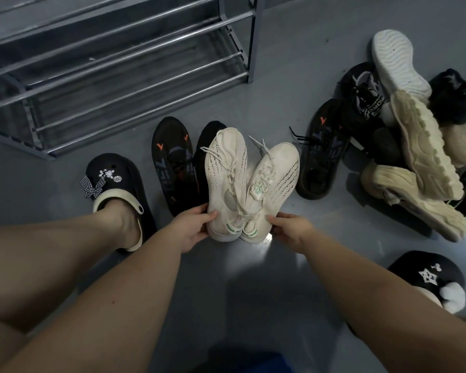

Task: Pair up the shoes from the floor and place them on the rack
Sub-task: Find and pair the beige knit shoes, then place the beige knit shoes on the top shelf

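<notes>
While the metal shoe rack (135, 65) stands at the far left with bare rails, a black clog with a checked bow (116, 189) sits on the person's foot on the grey floor (253, 278) just near of it. To its right two black sneakers with orange marks (172, 162) lie side by side on the floor, the right one partly hidden. In front of them the left hand (193, 227) grips the heel of one cream sneaker (226, 179), fingers curled round it, and the right hand (288, 228) grips the heel of the other cream sneaker (275, 176); both shoes are held together, toes pointing far, heels touching. Further right another black sneaker (323, 157) lies beside a pile of shoes (420, 135), beige and black, some sole-up. At near right sits a second black clog (428, 275).
</notes>
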